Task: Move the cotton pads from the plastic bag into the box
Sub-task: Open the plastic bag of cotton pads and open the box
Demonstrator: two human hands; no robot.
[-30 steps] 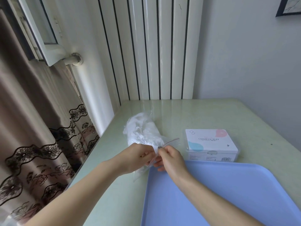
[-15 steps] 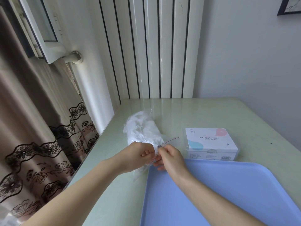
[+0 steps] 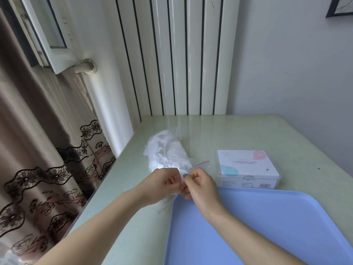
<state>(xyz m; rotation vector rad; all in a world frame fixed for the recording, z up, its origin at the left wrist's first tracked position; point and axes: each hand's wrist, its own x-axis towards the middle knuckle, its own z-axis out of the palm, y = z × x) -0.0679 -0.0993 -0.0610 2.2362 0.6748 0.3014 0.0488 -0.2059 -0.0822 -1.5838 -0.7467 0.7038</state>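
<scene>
A blue tray (image 3: 267, 226) lies on the pale green table (image 3: 238, 131), under and right of the hands. Beyond them stands a white radiator (image 3: 177, 54); a brown lace-patterned curtain (image 3: 38, 150) hangs to their left.

The scene was evenly and brightly lit by soft daylight from the window (image 3: 47, 33) at the upper left. Pale glare was reflected off the glossy desk (image 3: 210, 129) near the radiator (image 3: 177, 54). Only faint, soft shadows were cast. Straight lines were bowed towards the edges by the wide-angle lens, and fine detail was slightly softened throughout.
</scene>
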